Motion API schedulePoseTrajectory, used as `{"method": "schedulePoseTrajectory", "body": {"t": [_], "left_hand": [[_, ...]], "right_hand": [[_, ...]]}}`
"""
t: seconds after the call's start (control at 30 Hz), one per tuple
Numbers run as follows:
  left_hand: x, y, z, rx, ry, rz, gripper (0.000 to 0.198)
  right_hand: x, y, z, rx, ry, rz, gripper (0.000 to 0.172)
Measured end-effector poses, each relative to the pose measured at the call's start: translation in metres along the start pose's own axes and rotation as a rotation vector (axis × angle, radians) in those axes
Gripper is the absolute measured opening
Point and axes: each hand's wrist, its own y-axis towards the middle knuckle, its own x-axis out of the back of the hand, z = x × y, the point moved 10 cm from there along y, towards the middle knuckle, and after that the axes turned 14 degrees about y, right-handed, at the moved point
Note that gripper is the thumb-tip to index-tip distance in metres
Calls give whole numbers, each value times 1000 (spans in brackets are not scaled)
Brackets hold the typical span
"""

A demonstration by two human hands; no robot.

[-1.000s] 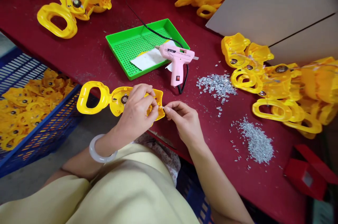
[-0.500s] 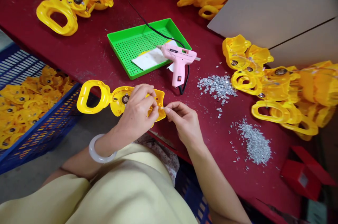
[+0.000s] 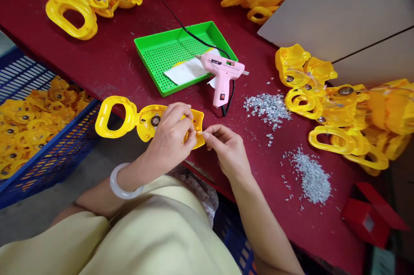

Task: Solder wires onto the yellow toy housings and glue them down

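Note:
A yellow plastic toy shell with a loop handle at its left and a round dark speaker inside lies open at the table's near edge. My left hand is over the shell's middle, its fingers curled and pinched down inside the right part; what they grip is hidden. At the shell's right end, my right hand has thumb and forefinger pinched together beside a thin pale piece too small to name. The fingertips of both hands are close together.
A pink glue gun leans on a green tray, its black cord trailing back. Right of it lie small clear plastic pieces and a silvery heap. More yellow shells are piled right. A blue crate holds more.
The whole view has shifted slightly. Both hands stay pinched at the shell's right end, with barely any movement against it.

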Motion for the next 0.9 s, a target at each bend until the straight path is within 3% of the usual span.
{"method": "schedulePoseTrajectory", "body": {"t": [0.53, 0.9], "left_hand": [[6, -1, -1, -20, -36, -19, 8], [7, -17, -15, -274, 39, -40, 12]], "right_hand": [[2, 5, -3, -68, 50, -24, 32], [0, 5, -9, -145, 133, 16, 45]]}}
